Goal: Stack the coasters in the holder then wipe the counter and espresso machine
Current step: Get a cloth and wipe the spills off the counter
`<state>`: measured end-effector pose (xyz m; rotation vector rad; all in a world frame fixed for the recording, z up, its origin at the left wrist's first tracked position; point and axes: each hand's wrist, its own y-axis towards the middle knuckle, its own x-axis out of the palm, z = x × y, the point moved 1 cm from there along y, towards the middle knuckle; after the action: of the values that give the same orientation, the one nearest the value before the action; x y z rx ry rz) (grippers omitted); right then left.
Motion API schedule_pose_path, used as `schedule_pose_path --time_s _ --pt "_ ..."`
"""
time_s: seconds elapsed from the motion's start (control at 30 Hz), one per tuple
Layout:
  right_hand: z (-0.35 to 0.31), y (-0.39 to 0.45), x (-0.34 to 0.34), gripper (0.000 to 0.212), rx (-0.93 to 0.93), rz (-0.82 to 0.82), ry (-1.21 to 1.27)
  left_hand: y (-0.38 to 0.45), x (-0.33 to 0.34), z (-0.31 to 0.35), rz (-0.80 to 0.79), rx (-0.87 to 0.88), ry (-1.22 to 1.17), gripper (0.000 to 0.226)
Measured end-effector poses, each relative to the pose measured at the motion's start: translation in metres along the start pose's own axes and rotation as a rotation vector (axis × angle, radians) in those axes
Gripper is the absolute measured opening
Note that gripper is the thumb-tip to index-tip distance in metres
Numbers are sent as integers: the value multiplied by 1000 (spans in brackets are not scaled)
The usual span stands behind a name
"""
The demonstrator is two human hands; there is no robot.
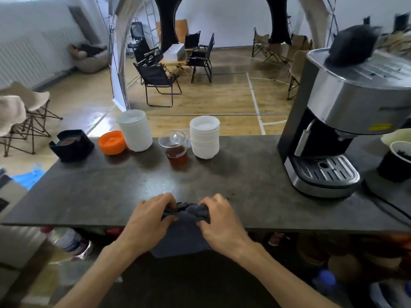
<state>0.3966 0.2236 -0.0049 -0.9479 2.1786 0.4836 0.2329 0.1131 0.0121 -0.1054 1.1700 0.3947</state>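
Observation:
A dark grey cloth (184, 227) hangs over the near edge of the dark stone counter (89, 192). My left hand (151, 221) grips its left top corner and my right hand (220, 223) grips its right top corner, bunching the cloth between them. The black coaster holder (72, 144) stands at the far left of the counter with brown coasters inside. The steel and black espresso machine (340, 121) stands at the right, a dark object on its top.
Along the far edge stand an orange lid (111, 142), two stacks of white cups (135, 130) (205, 136) and a clear cup of brown liquid (175, 150). Dark bowls (398, 161) sit right of the machine. A cable runs along the counter's right side.

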Motion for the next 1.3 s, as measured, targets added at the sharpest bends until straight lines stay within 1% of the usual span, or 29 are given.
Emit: schedule_pose_path --time_s 0.07,0.17,0.23,0.27,0.3,0.37,0.4,0.47,0.53,0.6,0.67,0.83,1.0,1.03,1.17,1.23,1.3 --pt "13 -2 -24 19 3 72 27 12 2 22 62 60 -16 24" --pt "31 16 -63 24 30 174 6 52 3 53 140 145 -49 17" --pt "38 37 -85 32 56 230 -39 83 5 65 185 147 -62 16" --pt "41 47 -92 41 79 226 -95 96 9 68 177 130 -56 21" --pt "44 54 -95 52 108 189 -184 105 15 69 146 115 -38 32" --pt "52 63 -91 74 132 69 -370 113 29 68 80 114 -47 51" --pt "55 65 -85 77 113 17 -408 113 35 68 71 128 -72 52" --pt "58 69 -71 70 86 -31 -400 113 49 65 47 163 -74 49" --pt "63 73 -56 64 126 -57 -392 115 64 59 -23 159 15 53" --pt "68 72 -42 62 166 -79 -435 115 77 50 -125 135 119 59" --pt "73 69 -33 62 164 -70 -472 114 83 45 -166 145 161 61" --pt "73 59 -30 63 142 -70 -493 103 85 42 -155 191 193 63" --pt "68 38 -23 62 139 -49 -486 86 87 43 -154 214 211 72" --pt "66 33 -21 63 136 -47 -495 81 87 43 -154 218 208 71" --pt "56 0 -13 78 117 -29 -511 50 87 46 -151 238 218 67" --pt "52 -12 -11 75 121 -49 -528 39 82 48 -162 256 210 63" --pt "51 -11 -14 67 144 -83 -532 38 79 50 -183 258 205 60"
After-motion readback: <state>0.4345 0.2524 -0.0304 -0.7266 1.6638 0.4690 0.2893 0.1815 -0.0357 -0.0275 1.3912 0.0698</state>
